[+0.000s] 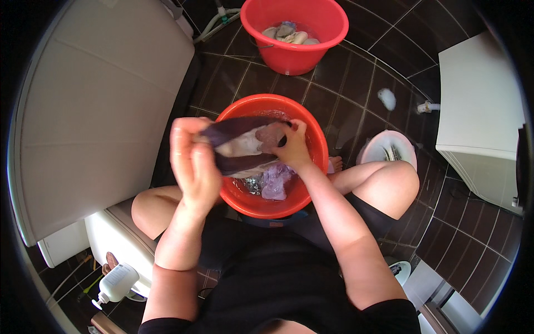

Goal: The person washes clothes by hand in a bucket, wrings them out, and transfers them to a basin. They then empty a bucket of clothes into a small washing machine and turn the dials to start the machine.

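Observation:
Above the orange-red basin, both hands hold a wet dark purple garment stretched between them, its whitish inside turned up. My left hand is closed on the garment's left end, slightly blurred. Over the basin's right side, my right hand grips the other end, thumb and fingers bent around the cloth. Beneath the garment, a lilac cloth lies in the basin's water. The garment hides much of the basin's inside, and its exact kind is unclear.
A pink-red bucket with pale laundry stands at the far side. At right are a whitish tub, a foam patch and a white cabinet-like unit. A white pump bottle sits at lower left. Dark tiles cover the floor.

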`<state>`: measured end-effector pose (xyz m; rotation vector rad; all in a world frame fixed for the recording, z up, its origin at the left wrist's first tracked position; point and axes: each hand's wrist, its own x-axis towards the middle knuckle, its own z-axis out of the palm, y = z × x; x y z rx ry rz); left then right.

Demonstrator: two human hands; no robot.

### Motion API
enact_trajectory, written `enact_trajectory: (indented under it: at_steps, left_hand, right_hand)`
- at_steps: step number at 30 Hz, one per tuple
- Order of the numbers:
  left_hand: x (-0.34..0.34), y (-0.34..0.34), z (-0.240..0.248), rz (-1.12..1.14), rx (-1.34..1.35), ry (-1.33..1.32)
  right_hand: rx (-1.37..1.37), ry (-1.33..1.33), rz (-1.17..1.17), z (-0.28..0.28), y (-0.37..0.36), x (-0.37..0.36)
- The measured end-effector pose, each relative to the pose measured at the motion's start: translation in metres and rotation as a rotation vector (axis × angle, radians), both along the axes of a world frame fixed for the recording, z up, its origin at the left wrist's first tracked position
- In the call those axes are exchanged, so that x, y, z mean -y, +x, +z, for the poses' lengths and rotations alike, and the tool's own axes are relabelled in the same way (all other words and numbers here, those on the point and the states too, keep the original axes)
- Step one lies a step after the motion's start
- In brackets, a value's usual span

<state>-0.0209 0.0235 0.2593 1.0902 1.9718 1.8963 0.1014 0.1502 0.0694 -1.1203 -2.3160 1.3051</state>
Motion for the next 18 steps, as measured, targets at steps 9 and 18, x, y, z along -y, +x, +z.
enact_trajectory:
  at_steps: [9,18]
  left_hand:
    - [-0.001,-0.036,-0.116,-0.010,-0.009,-0.707]
    - [0.016,-0.015,-0.289,-0.101,0.013,-0.978]
  right_hand:
    - [0.072,-0.049,0.207,-0.002,0.006,-0.029]
    - [0.386,-0.132,0.282,-0.081,-0.014,-0.007]
